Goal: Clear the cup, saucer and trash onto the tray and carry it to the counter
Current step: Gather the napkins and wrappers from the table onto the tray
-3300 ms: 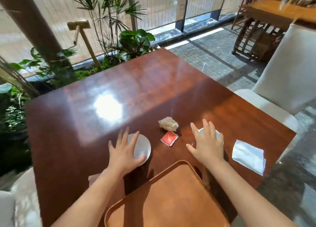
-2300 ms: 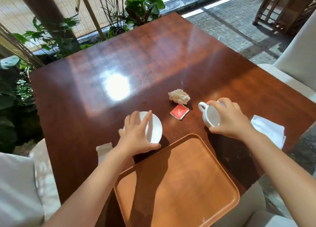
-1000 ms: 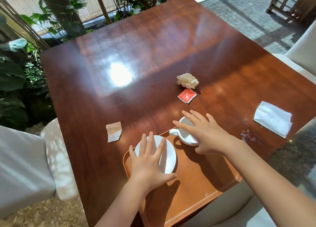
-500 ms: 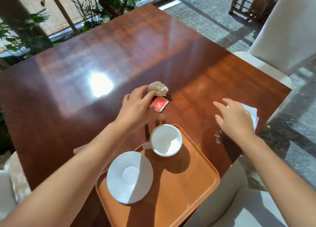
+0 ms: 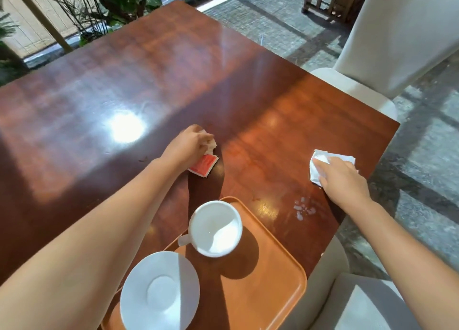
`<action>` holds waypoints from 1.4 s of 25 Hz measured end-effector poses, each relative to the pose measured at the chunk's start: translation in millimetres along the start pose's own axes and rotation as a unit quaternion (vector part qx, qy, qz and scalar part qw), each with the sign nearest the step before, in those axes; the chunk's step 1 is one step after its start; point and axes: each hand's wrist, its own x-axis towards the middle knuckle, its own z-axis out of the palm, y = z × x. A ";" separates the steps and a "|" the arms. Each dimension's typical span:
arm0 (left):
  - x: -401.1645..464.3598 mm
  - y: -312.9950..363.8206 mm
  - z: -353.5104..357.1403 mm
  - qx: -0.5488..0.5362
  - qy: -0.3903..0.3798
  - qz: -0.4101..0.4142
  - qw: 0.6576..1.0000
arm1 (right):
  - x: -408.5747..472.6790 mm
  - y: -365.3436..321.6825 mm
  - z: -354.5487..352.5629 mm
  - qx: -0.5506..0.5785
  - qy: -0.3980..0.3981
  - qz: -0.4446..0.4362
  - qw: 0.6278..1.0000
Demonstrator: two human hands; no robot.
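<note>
My left hand [image 5: 190, 144] fingers closed on crumpled wad [image 5: 211, 144]; right hand [image 5: 340, 178] fingers flat, open on napkin [image 5: 323, 159], 3 o'clock.

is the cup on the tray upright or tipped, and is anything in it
Upright and apparently empty: the cup stands on the tray with its round mouth facing up, and its white inside shows no drink.
</note>
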 end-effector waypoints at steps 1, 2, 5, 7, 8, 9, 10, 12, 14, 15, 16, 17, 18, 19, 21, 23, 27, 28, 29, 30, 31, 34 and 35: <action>-2.2 -1.4 -0.1 -0.008 0.010 0.009 1.000 | -0.5 -0.5 1.7 0.003 0.022 -0.001 1.000; -4.5 -2.3 -0.8 -0.015 0.019 0.016 1.000 | -0.6 -0.8 2.8 0.007 0.043 -0.004 0.999; -12.3 1.2 -9.9 -0.046 0.052 0.026 0.997 | 0.4 -2.5 3.2 0.047 0.068 -0.010 0.997; -21.4 13.1 -22.7 -0.080 0.091 0.020 0.992 | -2.7 -7.4 0.1 0.097 0.075 -0.016 0.992; -28.7 21.5 -31.0 -0.098 0.120 0.018 0.988 | -6.4 -11.5 -2.8 0.121 0.087 -0.027 0.988; -39.6 31.3 -40.5 -0.112 0.155 0.021 0.981 | -12.8 -17.2 -6.8 0.141 0.108 -0.043 0.983; -53.9 41.8 -50.2 -0.122 0.192 0.029 0.973 | -21.6 -23.8 -12.0 0.158 0.132 -0.061 0.977; -94.1 64.9 -63.9 -0.142 0.262 0.048 0.953 | -48.7 -38.5 -22.9 0.204 0.174 -0.108 0.957; -145.2 88.1 -59.8 -0.155 0.296 0.058 0.941 | -86.9 -52.4 -24.7 0.231 0.181 -0.160 0.942; -172.6 99.5 -50.0 -0.166 0.293 0.054 0.940 | -107.7 -58.4 -19.9 0.226 0.167 -0.183 0.942; -199.5 110.8 -36.6 -0.178 0.279 0.042 0.943 | -127.7 -63.7 -12.7 0.215 0.145 -0.203 0.944; -224.8 121.7 -21.7 -0.186 0.259 0.025 0.948 | -145.5 -68.9 -4.6 0.200 0.122 -0.218 0.948; -245.9 130.7 -6.6 -0.186 0.232 0.010 0.955 | -159.7 -73.5 3.6 0.182 0.103 -0.228 0.951; -262.4 138.0 7.9 -0.178 0.201 -0.001 0.963 | -169.8 -76.5 10.7 0.161 0.091 -0.239 0.953; -281.7 146.2 30.4 -0.150 0.134 -0.014 0.979 | -180.7 -79.4 21.4 0.113 0.086 -0.262 0.955; -287.0 149.0 42.2 -0.125 0.077 -0.025 0.989 | -186.1 -80.8 28.6 0.077 0.100 -0.267 0.956; -284.7 149.5 49.6 -0.110 0.052 -0.068 0.990 | -191.2 -81.5 41.7 0.076 0.139 -0.261 0.952; -284.2 150.1 50.8 -0.096 0.056 -0.065 0.992 | -191.3 -80.9 44.7 0.070 0.146 -0.266 0.950; -284.9 150.6 51.9 -0.081 0.059 -0.062 0.993 | -191.8 -79.9 47.3 0.061 0.149 -0.272 0.949; -285.6 150.5 52.5 -0.066 0.059 -0.059 0.994 | -192.0 -78.8 49.3 0.051 0.151 -0.278 0.947; -286.6 149.8 53.0 -0.054 0.058 -0.058 0.995 | -192.3 -77.5 50.8 0.040 0.151 -0.282 0.947; -288.5 146.9 51.5 -0.041 0.054 -0.059 0.996 | -193.3 -75.3 52.3 0.020 0.145 -0.290 0.946; -288.8 146.3 50.4 -0.040 0.053 -0.058 0.996 | -193.3 -74.7 52.4 0.024 0.141 -0.294 0.945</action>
